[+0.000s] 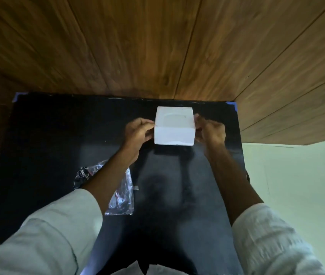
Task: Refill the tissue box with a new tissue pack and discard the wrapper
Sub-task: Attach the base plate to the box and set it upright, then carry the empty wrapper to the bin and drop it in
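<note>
**Tissue Box Held at Both Ends; Wrapper Not Yet Discarded**

Wood-panelled walls are enclosing a black glossy table [58,135], and the white tissue box [174,126] is sitting toward its far edge. The left hand [138,133] is grasping the box's left end, and the right hand [210,132] is grasping its right end, fingers curled against the side walls. The oval dispensing slot is facing up. The clear plastic wrapper [121,193] is lying flat on the table, near the person and partly under the left forearm.

Risks, as judged from this position:
- Squeezing the thin walls may be crushing the box or jamming the tissues under the slot.
- The left sleeve is passing over the wrapper; a sweep of that arm could be pushing it off the table.
- The light wrapper may be overlooked.

No brand or readable writing is showing on the box. Dark and red print on the wrapper is too crumpled to read.
</note>
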